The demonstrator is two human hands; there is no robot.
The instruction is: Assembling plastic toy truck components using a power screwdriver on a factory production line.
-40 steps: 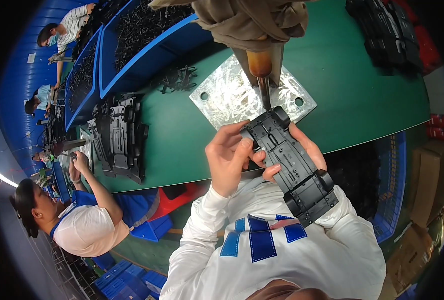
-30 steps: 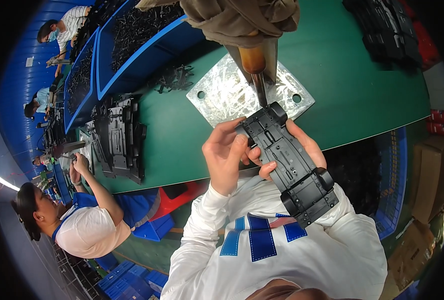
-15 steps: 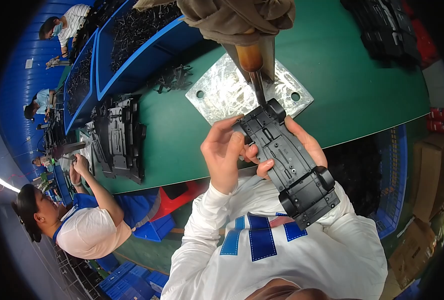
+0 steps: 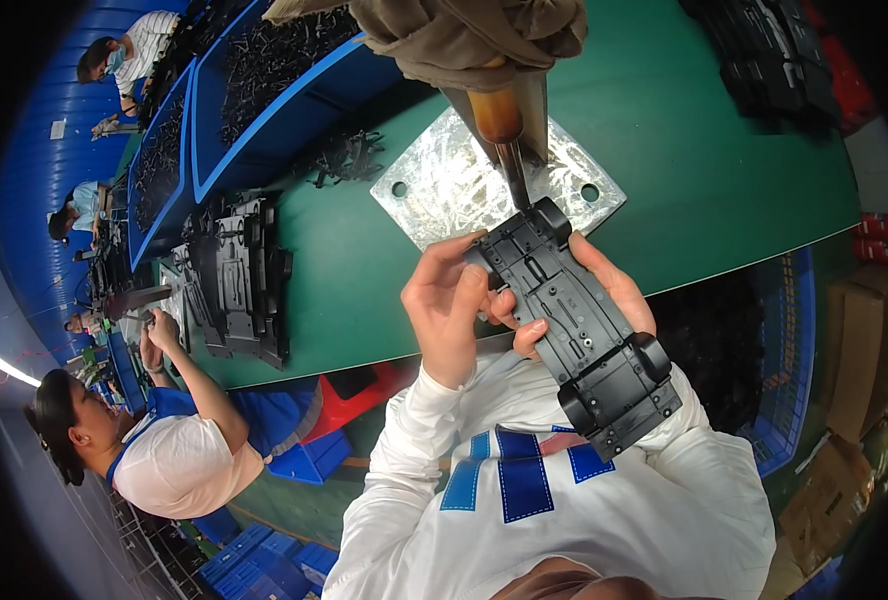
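A black plastic toy car chassis [image 4: 567, 300] with wheels at both ends is held tilted above the table's near edge. My left hand [image 4: 449, 312] is closed at its upper left corner, thumb and fingers by the far wheel. Around the right side wraps my right hand [image 4: 614, 287], and fingertips show along the left edge. A driver with an amber body [image 4: 497, 115] hangs down from above, partly covered by brown cloth [image 4: 474, 40]. Its metal tip meets the far end of the chassis; whether a screw sits there is hidden. Beneath lies a scratched metal plate [image 4: 419, 185] with holes.
Stacked black chassis [image 4: 234, 275] stand at left on the green table [image 4: 714, 190], with more [image 4: 769, 60] at far right. Blue bins [image 4: 264, 130] hold small black parts. A blue crate [image 4: 789, 350] is at my right. At left a co-worker [image 4: 179, 440] sits working.
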